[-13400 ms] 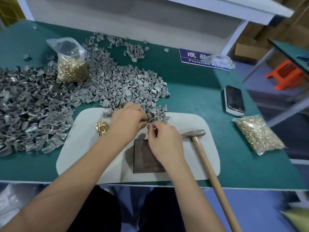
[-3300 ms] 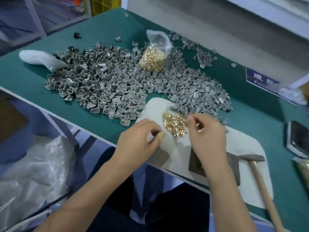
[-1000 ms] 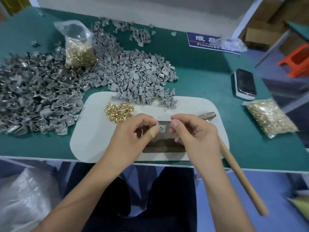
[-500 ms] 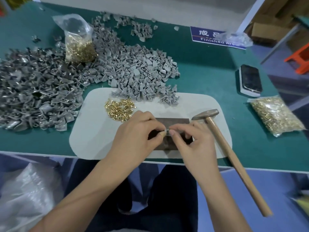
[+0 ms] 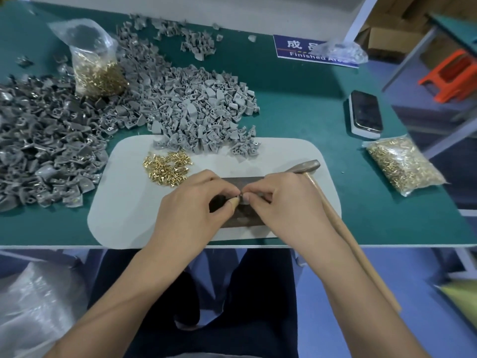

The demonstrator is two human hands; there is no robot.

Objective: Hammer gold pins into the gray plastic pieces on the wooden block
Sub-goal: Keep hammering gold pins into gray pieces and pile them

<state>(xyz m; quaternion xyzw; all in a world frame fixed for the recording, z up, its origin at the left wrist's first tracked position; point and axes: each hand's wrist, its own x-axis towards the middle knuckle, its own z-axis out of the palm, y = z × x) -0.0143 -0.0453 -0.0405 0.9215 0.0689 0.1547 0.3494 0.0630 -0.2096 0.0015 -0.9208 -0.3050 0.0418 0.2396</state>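
Both hands now lower on dark wooden block point(image 5: 241, 222): left hand point(image 5: 191, 213) & right hand point(image 5: 281, 202) pinching small gray plastic piece point(image 5: 239, 197), seating pin prob.; wooden-handled hammer point(image 5: 343, 228) untouched, right.

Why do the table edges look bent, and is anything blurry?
Head view: the wide-angle lens bows the green table edge and leans the shelf post; lighting is soft and even, with faint shadows under the left hand and right hand; the small gray piece pinched between them is too tiny to resolve.
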